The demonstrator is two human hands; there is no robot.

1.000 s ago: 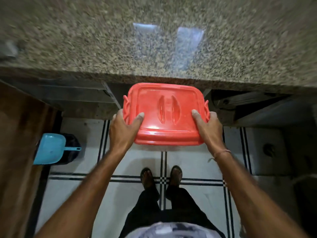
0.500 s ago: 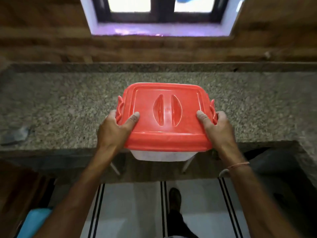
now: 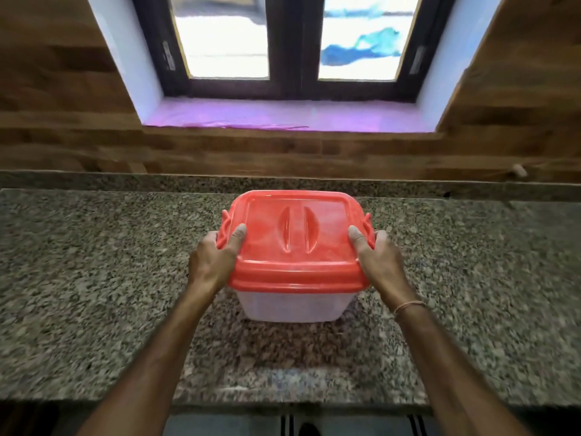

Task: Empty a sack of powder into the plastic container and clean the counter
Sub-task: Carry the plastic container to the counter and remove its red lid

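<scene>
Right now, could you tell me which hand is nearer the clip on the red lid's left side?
Left. The left hand grips the lid right at that clip; the right hand holds the opposite edge.

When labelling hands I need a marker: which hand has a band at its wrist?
The right hand: a thin band circles its wrist; the left hand has none.

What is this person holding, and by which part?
A clear plastic container with a red lid, held at its two sides: left hand and right hand each grip the lid's edge, thumbs on top.
</scene>
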